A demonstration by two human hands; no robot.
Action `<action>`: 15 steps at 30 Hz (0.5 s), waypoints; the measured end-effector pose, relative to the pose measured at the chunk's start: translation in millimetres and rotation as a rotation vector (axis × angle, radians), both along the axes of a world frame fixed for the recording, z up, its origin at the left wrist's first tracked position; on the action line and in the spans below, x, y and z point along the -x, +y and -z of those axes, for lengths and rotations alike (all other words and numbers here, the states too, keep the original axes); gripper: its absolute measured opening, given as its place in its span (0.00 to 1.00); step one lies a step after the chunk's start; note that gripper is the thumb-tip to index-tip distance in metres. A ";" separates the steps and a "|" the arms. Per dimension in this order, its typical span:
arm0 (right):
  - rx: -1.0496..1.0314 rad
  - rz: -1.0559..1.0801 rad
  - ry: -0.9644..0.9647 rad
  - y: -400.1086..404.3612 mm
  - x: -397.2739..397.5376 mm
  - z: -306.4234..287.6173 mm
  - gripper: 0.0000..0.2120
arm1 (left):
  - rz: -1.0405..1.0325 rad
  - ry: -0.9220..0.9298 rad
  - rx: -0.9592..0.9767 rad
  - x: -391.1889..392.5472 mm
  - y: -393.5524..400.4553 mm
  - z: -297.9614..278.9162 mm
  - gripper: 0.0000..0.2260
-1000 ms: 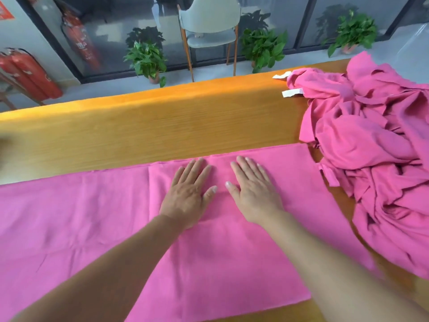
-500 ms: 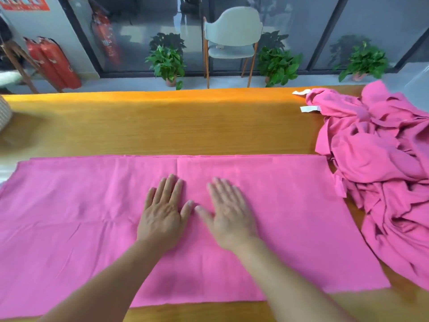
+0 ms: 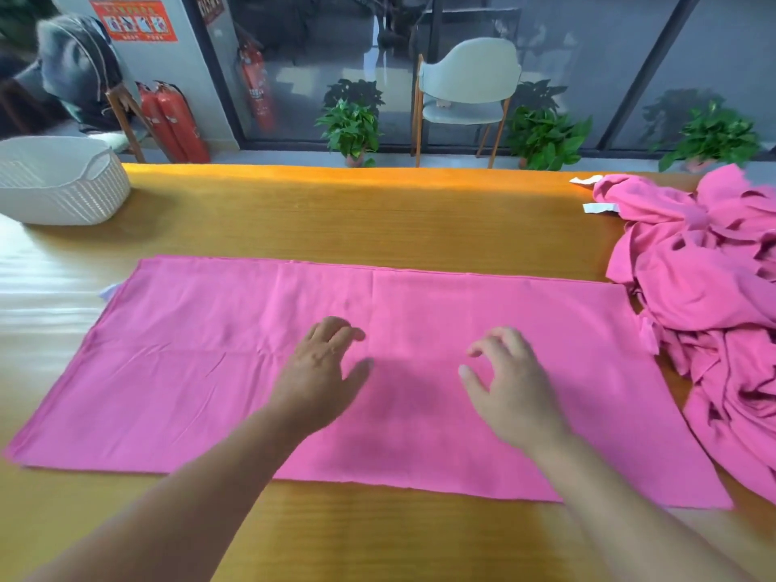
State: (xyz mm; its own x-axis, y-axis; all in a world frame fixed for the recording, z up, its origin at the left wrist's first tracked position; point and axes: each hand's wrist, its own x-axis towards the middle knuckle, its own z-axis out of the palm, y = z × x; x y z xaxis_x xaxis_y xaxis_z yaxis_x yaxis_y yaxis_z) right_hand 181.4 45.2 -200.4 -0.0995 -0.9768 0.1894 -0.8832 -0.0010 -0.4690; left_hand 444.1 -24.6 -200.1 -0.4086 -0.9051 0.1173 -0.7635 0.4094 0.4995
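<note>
The pink cloth (image 3: 189,371) lies spread flat in front of me on the wooden surface (image 3: 378,216), its long sides running left to right, its near edge just short of the surface's near rim. A straight fold line runs from its far edge toward the middle, and a few faint creases cross its left half.

My left hand (image 3: 319,371) is over the middle of the cloth, palm down, fingers loosely bent and thumb out to the side, holding nothing. My right hand (image 3: 508,384) is just to the right of it, also above the cloth, its fingers softly curled with the thumb apart from them, gripping nothing. A shadow sits on the cloth between the two; I cannot tell whether my fingertips touch the fabric.

To the right, a crumpled pile of pink cloths (image 3: 714,308) lies right at the flat cloth's right end. A white woven basket (image 3: 63,186) stands at the far left corner, well apart.
</note>
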 end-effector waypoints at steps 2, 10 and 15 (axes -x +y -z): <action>-0.139 -0.267 -0.072 28.6 -43.9 -12.0 0.08 | 0.094 -0.051 -0.047 -27.2 23.8 -8.5 0.09; -0.257 -0.579 0.255 52.1 -84.6 -13.5 0.06 | 0.318 -0.263 -0.290 -61.5 71.6 -15.1 0.19; -0.347 -0.437 0.157 31.3 -81.9 -23.1 0.08 | 0.317 -0.270 -0.108 -66.9 66.5 -12.0 0.11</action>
